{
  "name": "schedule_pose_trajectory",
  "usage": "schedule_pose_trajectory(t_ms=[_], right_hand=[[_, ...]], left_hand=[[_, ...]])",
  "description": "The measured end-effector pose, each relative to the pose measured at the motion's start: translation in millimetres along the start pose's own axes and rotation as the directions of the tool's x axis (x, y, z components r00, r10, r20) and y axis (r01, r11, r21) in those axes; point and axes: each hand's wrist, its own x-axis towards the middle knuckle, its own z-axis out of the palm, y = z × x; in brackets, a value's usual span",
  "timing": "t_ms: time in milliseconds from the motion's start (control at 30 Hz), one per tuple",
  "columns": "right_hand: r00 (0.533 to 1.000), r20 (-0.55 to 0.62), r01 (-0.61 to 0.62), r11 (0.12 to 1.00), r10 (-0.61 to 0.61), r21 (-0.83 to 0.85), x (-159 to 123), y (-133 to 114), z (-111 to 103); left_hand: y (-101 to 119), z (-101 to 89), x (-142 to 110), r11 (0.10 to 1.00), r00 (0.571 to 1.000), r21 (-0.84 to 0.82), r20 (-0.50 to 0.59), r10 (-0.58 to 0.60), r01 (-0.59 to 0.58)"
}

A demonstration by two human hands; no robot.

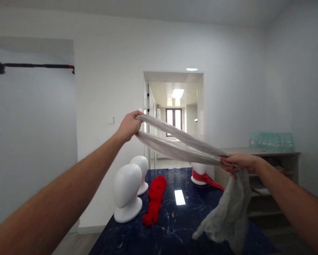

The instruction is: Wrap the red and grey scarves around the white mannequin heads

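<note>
A light grey scarf [180,141] is stretched in a long doubled loop between my hands, above the table. My left hand [131,125], raised higher, is closed on the loop's left end. Lower on the right, my right hand [240,163] grips both strands together. The scarf's loose end [231,212] hangs below that hand, over the table's right side. Behind the right part of the scarf stands a white mannequin head [200,169], its upper part hidden. A red scarf [200,177] is wrapped around its neck, with one tail trailing right.
Two more white mannequin heads, a nearer one [127,187] and a farther one [143,170], stand on the dark blue marbled table [174,226]. Beside them lies a crumpled red scarf [156,198]. Clear plastic bottles [272,141] top a shelf unit [267,152] at right. A doorway opens behind.
</note>
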Motion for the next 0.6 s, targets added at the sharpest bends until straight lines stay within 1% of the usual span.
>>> schedule_pose_trajectory(t_ms=[33, 67, 100, 133, 167, 200, 233, 267, 300, 333, 367, 400, 433, 467, 500, 533, 567, 600], right_hand=[[0.999, -0.037, -0.011, 1.000, 0.010, -0.020, -4, -1, -3], [0.997, -0.071, -0.024, 0.999, 0.022, -0.036, -8, -1, -6], [0.994, -0.101, -0.038, 0.998, 0.033, -0.050, -11, -2, -9], [0.991, -0.125, -0.051, 0.997, 0.043, -0.060, -14, -2, -11], [0.988, -0.145, -0.060, 0.996, 0.049, -0.070, -17, -2, -14], [0.986, -0.159, -0.066, 0.995, 0.053, -0.077, -20, -2, -17], [0.984, -0.167, -0.070, 0.994, 0.056, -0.081, -22, -1, -20], [0.983, -0.171, -0.075, 0.994, 0.060, -0.085, -24, 0, -23], [0.983, -0.171, -0.081, 0.993, 0.066, -0.087, -27, 1, -26], [0.983, -0.170, -0.086, 0.993, 0.070, -0.086, -29, 4, -29], [0.983, -0.168, -0.087, 0.993, 0.072, -0.082, -31, 7, -31], [0.984, -0.163, -0.087, 0.993, 0.074, -0.074, -33, 10, -32], [0.984, -0.161, -0.083, 0.995, 0.073, -0.062, -35, 13, -33], [0.985, -0.161, -0.075, 0.996, 0.067, -0.044, -36, 17, -33], [0.985, -0.162, -0.062, 0.998, 0.058, -0.023, -37, 20, -32], [0.986, -0.162, -0.047, 0.999, 0.046, -0.004, -37, 24, -31], [0.986, -0.161, -0.033, 0.999, 0.035, 0.012, -37, 26, -29], [0.987, -0.158, -0.024, 0.999, 0.027, 0.023, -36, 29, -27]], left_hand=[[-3, -7.6, 1, 0.982, 0.998, 0.179, -0.005, 0.070, -0.068], [-6, -13.7, 1, 0.927, 0.989, 0.345, 0.036, 0.140, -0.144], [-9, -18.3, 0, 0.845, 0.974, 0.485, 0.111, 0.199, -0.227], [-13, -21.6, -2, 0.747, 0.951, 0.589, 0.206, 0.232, -0.310], [-17, -23.9, -4, 0.647, 0.923, 0.659, 0.297, 0.245, -0.384], [-21, -25.4, -6, 0.557, 0.896, 0.702, 0.369, 0.249, -0.444], [-25, -26.6, -8, 0.487, 0.872, 0.724, 0.418, 0.253, -0.488], [-30, -27.7, -9, 0.441, 0.853, 0.730, 0.450, 0.266, -0.522], [-35, -28.7, -10, 0.422, 0.836, 0.722, 0.468, 0.286, -0.549], [-40, -29.5, -11, 0.433, 0.822, 0.699, 0.481, 0.305, -0.570], [-44, -29.9, -12, 0.474, 0.817, 0.665, 0.476, 0.325, -0.577], [-48, -29.5, -12, 0.550, 0.832, 0.625, 0.438, 0.341, -0.554], [-52, -28.0, -12, 0.664, 0.873, 0.569, 0.350, 0.338, -0.485], [-55, -25.3, -12, 0.812, 0.934, 0.462, 0.212, 0.288, -0.356], [-57, -21.4, -12, 0.940, 0.984, 0.291, 0.060, 0.169, -0.180], [-59, -16.3, -13, 0.997, 0.999, 0.081, -0.050, 0.003, 0.001], [-59, -10.5, -15, 0.981, 0.982, -0.116, -0.090, -0.164, 0.153], [-59, -4.6, -16, 0.929, 0.954, -0.259, -0.068, -0.290, 0.264]])
